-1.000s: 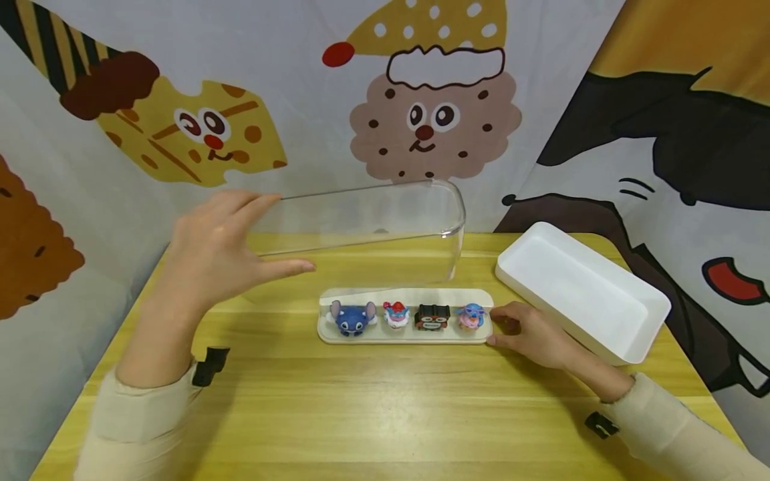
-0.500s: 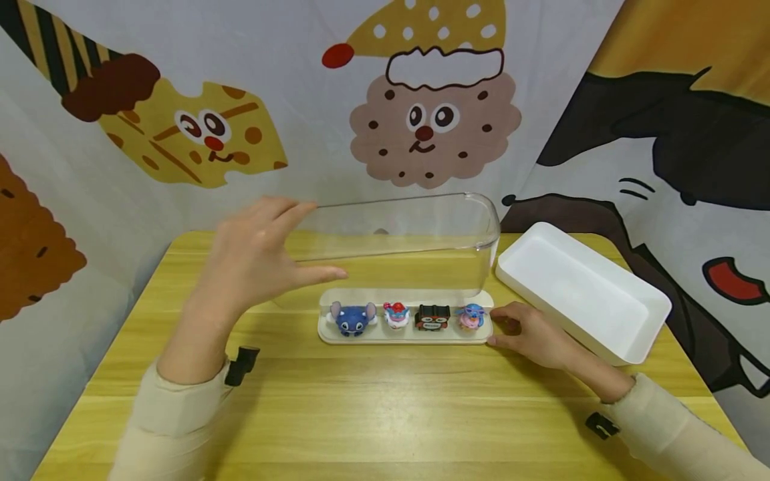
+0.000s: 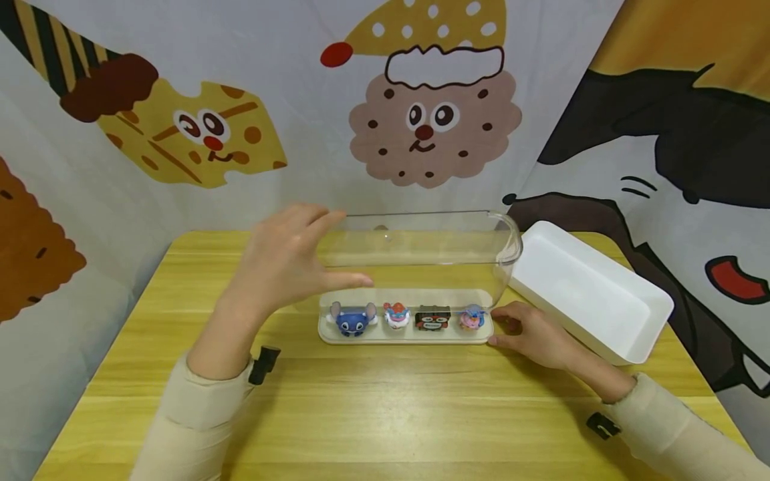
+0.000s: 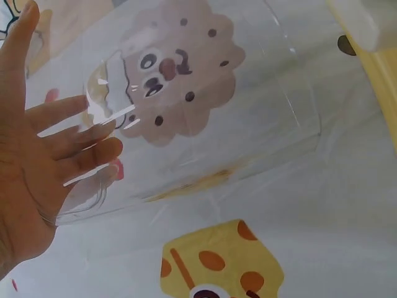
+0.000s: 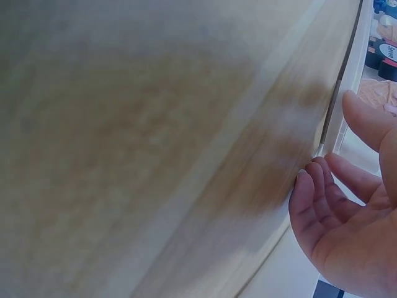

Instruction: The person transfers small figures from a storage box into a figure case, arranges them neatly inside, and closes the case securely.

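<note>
My left hand [image 3: 289,264] grips one end of a clear plastic cover [image 3: 421,240], thumb on the near side and fingers on the far side. The see-through cover [image 4: 205,174] stretches out from the palm in the left wrist view. It hangs over a long cream base tray [image 3: 415,339], overlapping its far edge. On the tray stand a blue big-eared figure [image 3: 351,319], a red-and-white figure [image 3: 397,316], a black box-shaped figure [image 3: 432,318] and a blue-and-pink figure [image 3: 472,318] in a row. My right hand [image 3: 532,334] holds the tray's right end between thumb and fingers.
A white rectangular bin [image 3: 592,294] stands slantwise at the right, beside the right hand and behind the cover's far end. All of this is on a wooden table [image 3: 385,414]. A printed cartoon cloth [image 3: 313,133] hangs behind the table.
My left hand has carried the clear cover to the right and down, closer over the tray and in front of the bin's edge. The right hand and the tray have stayed put.
</note>
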A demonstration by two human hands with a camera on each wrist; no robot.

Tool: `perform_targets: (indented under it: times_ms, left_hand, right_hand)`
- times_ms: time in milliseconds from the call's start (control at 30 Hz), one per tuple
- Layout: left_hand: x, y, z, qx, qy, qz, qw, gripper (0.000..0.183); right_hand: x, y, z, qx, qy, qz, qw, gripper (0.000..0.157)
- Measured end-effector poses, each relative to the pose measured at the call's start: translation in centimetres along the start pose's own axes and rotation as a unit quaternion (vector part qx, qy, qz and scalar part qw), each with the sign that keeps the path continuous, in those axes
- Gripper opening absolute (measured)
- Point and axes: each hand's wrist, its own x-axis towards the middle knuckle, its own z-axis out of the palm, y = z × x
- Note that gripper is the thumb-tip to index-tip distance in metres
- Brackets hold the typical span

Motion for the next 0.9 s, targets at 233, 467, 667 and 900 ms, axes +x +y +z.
perform_targets:
  times_ms: [233, 467, 667, 900]
  left_hand:
    - [0.1, 0.6, 1.0, 0.01, -0.012, 0.012, 0.9998, 0.097]
    - [0.2, 1.2, 1.4, 0.012, -0.042, 0.002, 0.999, 0.098]
    - [0.0, 1.5, 1.8, 0.015, -0.064, -0.012, 0.9978, 0.098]
    - [-0.1, 1.7, 2.1, 0.024, -0.105, -0.035, 0.9935, 0.1]
  right_hand:
    - [-0.1, 0.0, 0.0, -0.002, 0.003, -0.003, 1.0, 0.046]
    - [0.0, 0.1, 0.1, 0.006, 0.009, -0.003, 1.0, 0.036]
    - [0.0, 0.2, 0.1, 0.011, 0.008, -0.002, 1.0, 0.036]
    - [0.0, 0.2, 0.1, 0.014, 0.007, -0.002, 1.0, 0.033]
